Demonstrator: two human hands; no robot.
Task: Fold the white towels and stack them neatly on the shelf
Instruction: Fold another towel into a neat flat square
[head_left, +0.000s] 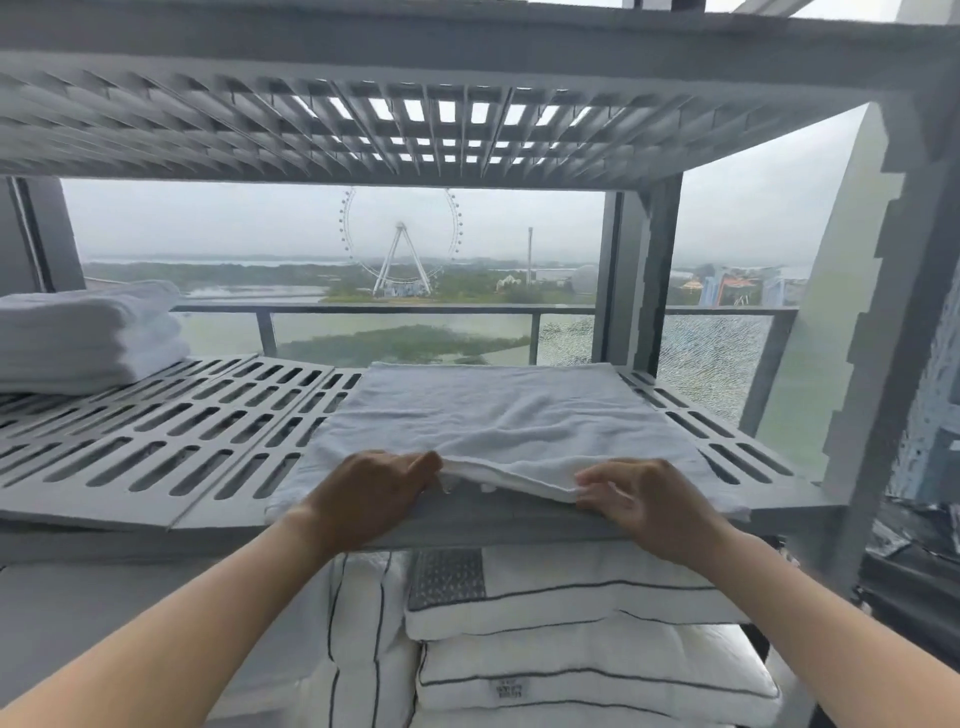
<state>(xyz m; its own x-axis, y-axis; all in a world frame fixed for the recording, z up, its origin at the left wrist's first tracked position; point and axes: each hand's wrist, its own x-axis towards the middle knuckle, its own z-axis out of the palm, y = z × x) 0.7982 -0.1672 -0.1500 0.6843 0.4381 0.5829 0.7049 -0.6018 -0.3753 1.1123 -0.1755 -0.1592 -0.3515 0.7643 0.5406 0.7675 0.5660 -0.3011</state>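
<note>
A white towel (498, 415) lies spread flat on the right half of the grey slotted shelf (156, 441). My left hand (371, 493) grips the towel's near edge at its left side, fingers curled round the lifted hem. My right hand (644, 501) pinches the same near edge further right, thumb and fingers on the cloth. Between the two hands the top layer is raised a little off the layer below. A stack of folded white towels (88, 332) sits at the shelf's far left.
A second slotted shelf (415, 124) hangs close overhead. Grey uprights (883, 364) stand at the right. Below the shelf lie white pillows with dark piping (571, 649). Behind is a window with a balcony rail (415, 310).
</note>
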